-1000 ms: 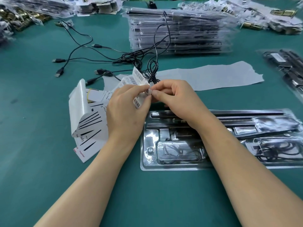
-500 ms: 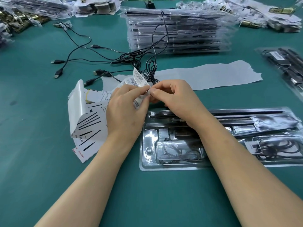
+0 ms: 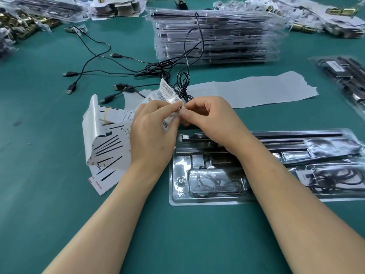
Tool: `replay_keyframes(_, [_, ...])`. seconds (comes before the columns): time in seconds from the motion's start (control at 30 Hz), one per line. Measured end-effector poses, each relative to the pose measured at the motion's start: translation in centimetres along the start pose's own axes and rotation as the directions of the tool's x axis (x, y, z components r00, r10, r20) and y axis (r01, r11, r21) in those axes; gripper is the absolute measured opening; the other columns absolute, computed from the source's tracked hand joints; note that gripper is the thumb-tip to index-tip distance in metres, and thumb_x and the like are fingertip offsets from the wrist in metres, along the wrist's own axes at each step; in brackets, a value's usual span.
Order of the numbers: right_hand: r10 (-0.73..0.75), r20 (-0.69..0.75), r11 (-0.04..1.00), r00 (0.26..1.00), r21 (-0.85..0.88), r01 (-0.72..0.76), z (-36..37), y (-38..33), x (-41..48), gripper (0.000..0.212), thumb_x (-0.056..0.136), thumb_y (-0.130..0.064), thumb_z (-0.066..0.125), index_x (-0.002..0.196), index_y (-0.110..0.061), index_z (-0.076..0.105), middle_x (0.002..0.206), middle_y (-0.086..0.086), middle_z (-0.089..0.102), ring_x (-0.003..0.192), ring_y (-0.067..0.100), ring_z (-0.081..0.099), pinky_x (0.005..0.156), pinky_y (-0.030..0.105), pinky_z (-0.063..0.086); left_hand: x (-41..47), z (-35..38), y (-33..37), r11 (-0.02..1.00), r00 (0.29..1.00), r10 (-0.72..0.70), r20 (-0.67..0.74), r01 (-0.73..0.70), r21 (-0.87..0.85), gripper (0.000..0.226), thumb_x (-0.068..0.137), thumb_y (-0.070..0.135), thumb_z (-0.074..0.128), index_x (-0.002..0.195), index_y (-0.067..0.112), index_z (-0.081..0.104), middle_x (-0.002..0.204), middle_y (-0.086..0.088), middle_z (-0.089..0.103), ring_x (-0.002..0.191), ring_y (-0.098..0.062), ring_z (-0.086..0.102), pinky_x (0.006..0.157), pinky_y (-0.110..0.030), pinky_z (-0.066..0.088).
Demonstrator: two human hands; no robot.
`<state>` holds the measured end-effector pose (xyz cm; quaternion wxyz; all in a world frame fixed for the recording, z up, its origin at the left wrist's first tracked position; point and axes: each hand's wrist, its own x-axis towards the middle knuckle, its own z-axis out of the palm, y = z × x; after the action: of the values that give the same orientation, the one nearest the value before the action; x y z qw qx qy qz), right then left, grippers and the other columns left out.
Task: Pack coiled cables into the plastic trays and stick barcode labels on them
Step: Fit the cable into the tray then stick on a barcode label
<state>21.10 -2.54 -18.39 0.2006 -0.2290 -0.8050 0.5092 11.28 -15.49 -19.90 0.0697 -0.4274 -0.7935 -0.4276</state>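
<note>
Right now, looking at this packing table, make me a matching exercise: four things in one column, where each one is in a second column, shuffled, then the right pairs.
Things
1. barcode label strip
2. stack of filled trays
3. clear tray
4. loose USB cables

Places
A. at the far side of the table
B. pinched between the left hand and the right hand
C. sprawled left of the stack
D. lying nearest the person

Pairs: 1-B, 2-A, 3-D, 4-C
</note>
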Motion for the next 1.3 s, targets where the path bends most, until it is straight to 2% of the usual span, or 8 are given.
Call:
replay_keyframes(0.1, [0.028, 0.002, 0.999, 1.000, 0.028, -0.028, -0.3, 0.3, 0.2, 0.016, 0.102, -0.024, 0.063, 0.097, -0.018, 0.077, 0.086, -0.007, 0.079, 0.083, 0.008, 0.076, 0.075, 0.020, 0.055, 0.0, -0.3, -0.1, 1.000, 1.000, 0.001, -0.017, -0.001, -0.013, 0.034, 0.095, 0.023, 0.072, 0.129, 0.024, 0.071, 0.111, 0.011, 0.070, 0.109, -0.010, 0.055, 0.095, -0.011, 0.036])
replay_keyframes(0.27, [0.048, 0.044, 0.994, 0.998, 0.094, -0.052, -0.3, 0.3, 0.3, 0.015, 0.103, -0.022, 0.061, 0.093, -0.022, 0.072, 0.084, -0.007, 0.080, 0.083, 0.006, 0.076, 0.062, 0.006, 0.046, -0.1, -0.5, -0.3, 1.000, 0.999, -0.022, -0.038, 0.022, -0.002, 0.029, 0.090, 0.024, 0.077, 0.118, 0.022, 0.073, 0.110, 0.008, 0.070, 0.109, -0.014, 0.060, 0.095, -0.026, 0.044])
replay_keyframes(0.37, [0.061, 0.047, 0.987, 0.997, 0.145, -0.067, -0.2, 0.3, 0.3, 0.004, 0.102, -0.020, 0.062, 0.098, -0.022, 0.063, 0.084, -0.004, 0.080, 0.084, 0.007, 0.076, 0.064, 0.009, 0.047, -0.2, -0.6, -0.5, 0.999, 0.999, -0.037, -0.026, 0.036, -0.016, 0.029, 0.089, 0.023, 0.078, 0.118, 0.024, 0.073, 0.110, 0.010, 0.070, 0.110, -0.012, 0.060, 0.095, -0.026, 0.045])
replay_keyframes(0.47, [0.045, 0.012, 0.993, 0.999, 0.106, -0.046, -0.2, 0.4, 0.3, 0.022, 0.093, -0.022, 0.074, 0.106, -0.023, 0.057, 0.088, -0.006, 0.079, 0.080, 0.004, 0.071, 0.072, 0.020, 0.047, -0.1, -0.6, -0.6, 0.999, 0.999, -0.034, -0.016, 0.034, -0.001, 0.028, 0.090, 0.024, 0.078, 0.117, 0.027, 0.074, 0.109, 0.011, 0.072, 0.108, -0.013, 0.062, 0.094, -0.027, 0.045])
replay_keyframes(0.57, [0.004, 0.006, 0.999, 1.000, 0.046, -0.004, -0.1, 0.3, 0.2, 0.040, 0.086, -0.021, 0.082, 0.115, -0.022, 0.055, 0.088, -0.006, 0.078, 0.080, 0.007, 0.070, 0.074, 0.019, 0.050, 0.0, -0.4, -0.8, 1.000, 1.000, -0.003, 0.007, 0.003, 0.019, 0.028, 0.090, 0.023, 0.077, 0.117, 0.028, 0.076, 0.108, 0.010, 0.072, 0.105, -0.014, 0.062, 0.092, -0.026, 0.045])
replay_keyframes(0.87, [-0.033, -0.020, 0.999, 0.999, -0.003, 0.032, 0.2, 0.0, -0.1, 0.043, 0.087, -0.014, 0.079, 0.115, -0.023, 0.048, 0.082, -0.006, 0.077, 0.079, 0.013, 0.071, 0.083, 0.037, 0.057, 0.2, -0.6, -1.1, 0.986, 0.992, 0.106, 0.075, -0.115, 0.125, 0.022, 0.098, 0.022, 0.069, 0.118, 0.025, 0.078, 0.110, 0.005, 0.071, 0.104, -0.023, 0.059, 0.090, -0.045, 0.045])
replay_keyframes(1.07, [-0.060, -0.006, 0.998, 0.998, 0.010, 0.060, 0.2, -0.1, -0.2, 0.043, 0.087, -0.012, 0.078, 0.117, -0.023, 0.049, 0.081, -0.003, 0.077, 0.081, 0.016, 0.072, 0.080, 0.028, 0.057, 0.3, -0.9, -1.1, 0.980, 0.984, 0.153, 0.086, -0.162, 0.117, 0.019, 0.098, 0.018, 0.070, 0.115, 0.019, 0.079, 0.100, 0.001, 0.073, 0.095, -0.025, 0.062, 0.083, -0.036, 0.045])
replay_keyframes(1.3, [-0.050, 0.004, 0.999, 0.999, -0.001, 0.050, 0.2, 0.0, -0.1, 0.039, 0.089, -0.011, 0.076, 0.114, -0.026, 0.050, 0.082, -0.004, 0.077, 0.082, 0.013, 0.073, 0.080, 0.026, 0.056, 0.2, -1.6, -0.9, 0.979, 0.987, 0.159, 0.033, -0.161, 0.125, 0.009, 0.093, 0.029, 0.076, 0.101, 0.026, 0.079, 0.095, 0.013, 0.077, 0.092, -0.015, 0.068, 0.093, -0.038, 0.046])
